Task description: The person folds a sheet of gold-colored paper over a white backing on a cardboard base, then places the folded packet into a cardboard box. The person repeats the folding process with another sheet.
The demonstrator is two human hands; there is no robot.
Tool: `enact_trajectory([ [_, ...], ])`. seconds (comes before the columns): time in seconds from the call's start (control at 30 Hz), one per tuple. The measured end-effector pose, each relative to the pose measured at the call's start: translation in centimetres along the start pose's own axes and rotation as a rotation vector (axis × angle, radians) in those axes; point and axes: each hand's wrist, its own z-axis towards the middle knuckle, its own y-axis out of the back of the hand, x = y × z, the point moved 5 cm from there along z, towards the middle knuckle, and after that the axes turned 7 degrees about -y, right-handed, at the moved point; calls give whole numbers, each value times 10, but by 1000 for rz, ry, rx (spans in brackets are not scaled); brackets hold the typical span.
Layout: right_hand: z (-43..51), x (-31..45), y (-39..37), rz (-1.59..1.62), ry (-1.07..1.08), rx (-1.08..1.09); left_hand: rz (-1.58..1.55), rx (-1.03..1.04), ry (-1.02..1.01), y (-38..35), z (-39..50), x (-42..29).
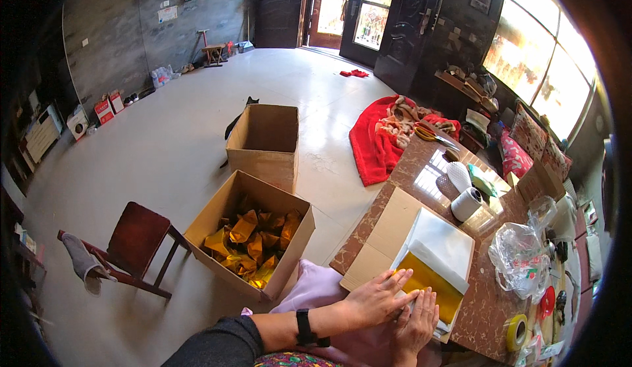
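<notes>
A gold foil paper sheet [430, 286] with a pale, turned-over upper edge lies on a stack of silvery-white sheets [442, 241]. Beneath the stack is a flat piece of cardboard [390, 221] on the brown marbled table. My left hand [377, 295], with a black band on its wrist, rests its fingers at the gold sheet's near left edge. Beside it my right hand [417, 320] presses on the sheet's near edge, fingers together and nearly touching the left hand's. Whether either hand pinches the paper is hard to see. Folded gold foil pieces [252, 243] fill the lower part of an open cardboard box [291, 263] at the left.
Behind that box stands another open cardboard box [264, 162], with a black cat [252, 100] partly behind it. The table also bears scissors [434, 136], a thread cone [465, 204], a plastic bag [518, 258] and yellow tape [517, 332]. A wooden chair [138, 241] stands left; a red blanket [377, 142] lies beyond.
</notes>
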Motion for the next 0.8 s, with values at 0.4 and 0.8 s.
enact_trajectory([
  [0.4, 1, 2, 3, -12, -1, 8, -15, 66, 21, -3, 0, 0],
  [0.8, 0, 2, 3, -23, -13, 55, -59, 51, 31, 0, 0, 1],
])
